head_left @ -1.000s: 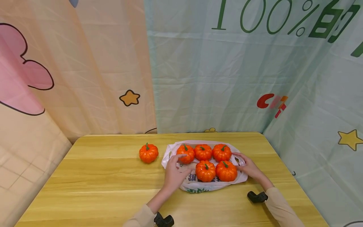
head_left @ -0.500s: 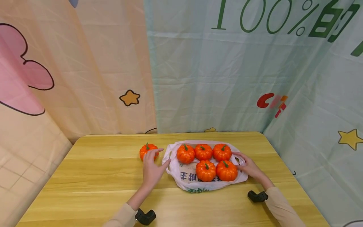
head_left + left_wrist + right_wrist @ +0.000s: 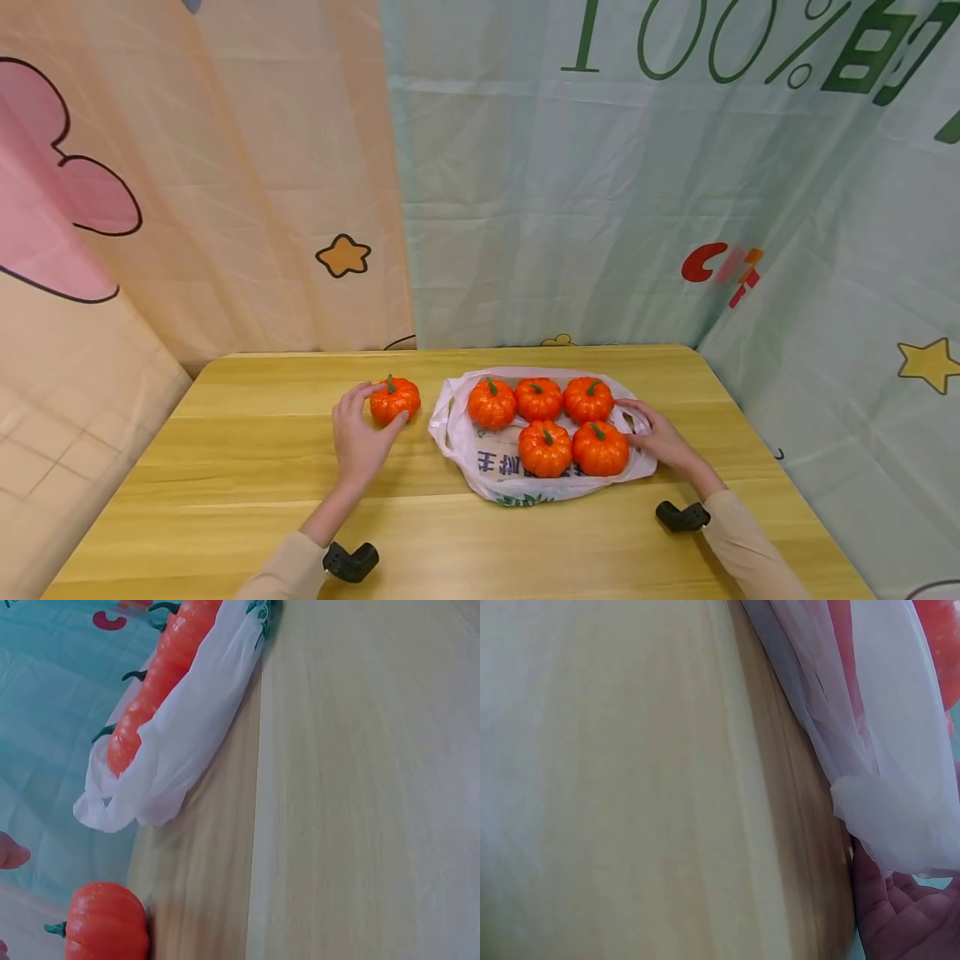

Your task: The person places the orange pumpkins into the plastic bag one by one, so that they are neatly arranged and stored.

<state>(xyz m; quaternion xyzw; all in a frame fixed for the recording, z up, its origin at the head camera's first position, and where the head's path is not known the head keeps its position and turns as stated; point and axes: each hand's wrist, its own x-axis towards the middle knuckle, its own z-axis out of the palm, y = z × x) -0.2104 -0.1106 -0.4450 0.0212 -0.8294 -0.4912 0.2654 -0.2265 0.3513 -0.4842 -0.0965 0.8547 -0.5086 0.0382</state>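
Observation:
Beside a small orange pumpkin [image 3: 394, 402] with a green stem, on the left of the table, is my left hand [image 3: 360, 442]. Its thumb and fingers are spread around the pumpkin's near left side. The left wrist view shows a fingertip [image 3: 11, 852] apart from that pumpkin [image 3: 106, 924]. To the right lies a white plastic bag [image 3: 459, 454], spread open with several similar pumpkins [image 3: 545, 449] in two rows on it. My right hand [image 3: 663, 437] holds the bag's right edge; in the right wrist view the plastic [image 3: 892, 825] hangs over its thumb and fingers.
The wooden table [image 3: 247, 467] ends at a back edge against printed cloth curtains [image 3: 540, 208]. Another curtain [image 3: 847, 333] hangs along the right side. Printed lettering [image 3: 497, 463] shows on the bag's front left, where no pumpkin sits.
My left hand has left the pumpkin at the bag's left end and moved left to the lone pumpkin. My right hand has stayed at the bag's right edge.

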